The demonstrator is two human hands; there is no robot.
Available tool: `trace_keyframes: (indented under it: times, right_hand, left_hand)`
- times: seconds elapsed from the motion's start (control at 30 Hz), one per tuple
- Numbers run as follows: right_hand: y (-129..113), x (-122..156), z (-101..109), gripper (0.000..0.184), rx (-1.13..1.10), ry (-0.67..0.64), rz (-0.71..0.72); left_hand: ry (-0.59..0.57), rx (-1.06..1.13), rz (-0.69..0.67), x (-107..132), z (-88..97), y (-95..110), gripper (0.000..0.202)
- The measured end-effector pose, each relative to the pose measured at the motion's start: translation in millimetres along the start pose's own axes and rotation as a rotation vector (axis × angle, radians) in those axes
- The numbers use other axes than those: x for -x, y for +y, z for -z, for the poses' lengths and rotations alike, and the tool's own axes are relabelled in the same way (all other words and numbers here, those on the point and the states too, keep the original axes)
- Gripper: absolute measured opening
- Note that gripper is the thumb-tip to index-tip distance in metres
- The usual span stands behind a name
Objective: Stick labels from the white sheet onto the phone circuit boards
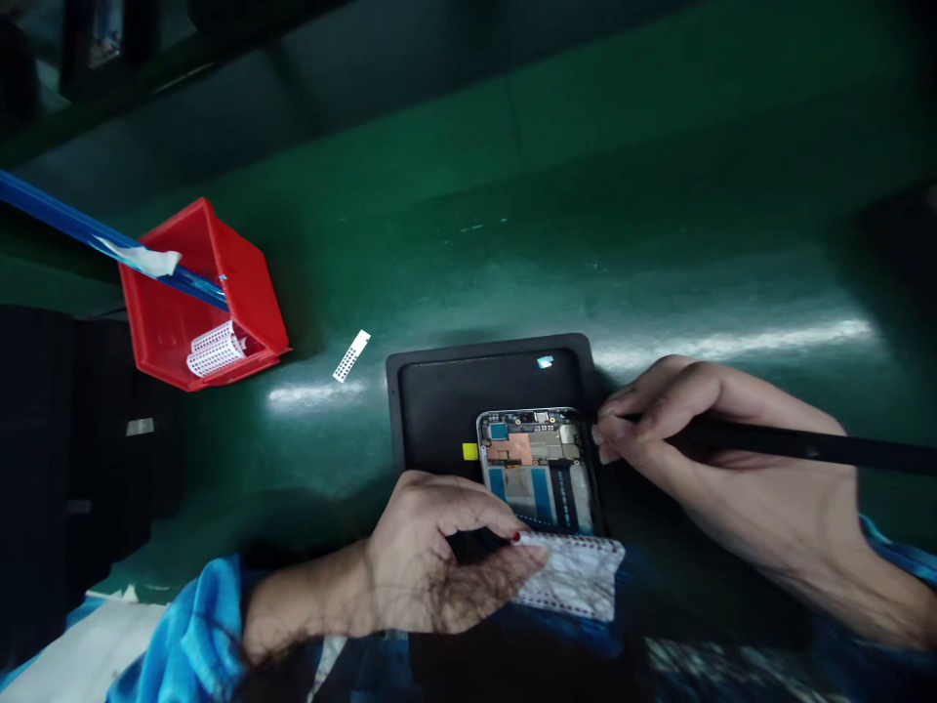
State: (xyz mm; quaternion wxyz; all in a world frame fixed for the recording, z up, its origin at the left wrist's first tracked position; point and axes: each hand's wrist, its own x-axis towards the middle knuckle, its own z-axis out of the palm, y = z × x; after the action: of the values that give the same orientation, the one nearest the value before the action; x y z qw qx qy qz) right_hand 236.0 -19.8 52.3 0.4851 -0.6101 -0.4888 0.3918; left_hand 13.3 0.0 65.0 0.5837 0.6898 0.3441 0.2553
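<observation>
My left hand (454, 557) pinches a white sheet of small dark red dot stickers (575, 576) between thumb and fingers, over the near end of an opened phone (538, 469). The phone lies face down in a black tray (395, 400), its circuit board and battery area showing. A yellow tab (469, 451) sticks out from its left side. My right hand (680, 430) is closed around a long, slim black tool (805, 444), just right of the phone's upper corner. The tool's tip is hidden by the fingers, so its kind is unclear.
A red bin (253, 303) with rolled dotted sheets (216, 349) stands at the left, a blue bar (80, 225) crossing over it. A dotted sticker strip (352, 356) lies on the green table (439, 283). A small pale blue piece (546, 362) sits in the tray's far corner.
</observation>
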Motion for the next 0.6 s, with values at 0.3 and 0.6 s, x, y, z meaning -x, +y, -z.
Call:
trace_keyframes:
  times: [0.3,0.6]
  right_hand:
    - [12.4,-3.2,3.2,0.025,-0.286,-0.006,-0.16]
    - [3.9,-3.8,1.0,0.026,-0.103,0.014,-0.059]
  left_hand:
    - [0.0,0.015,-0.015,-1.5,2.5,2.4,0.01]
    - [-0.04,0.069,0.035,-1.3,1.7,0.4,0.008]
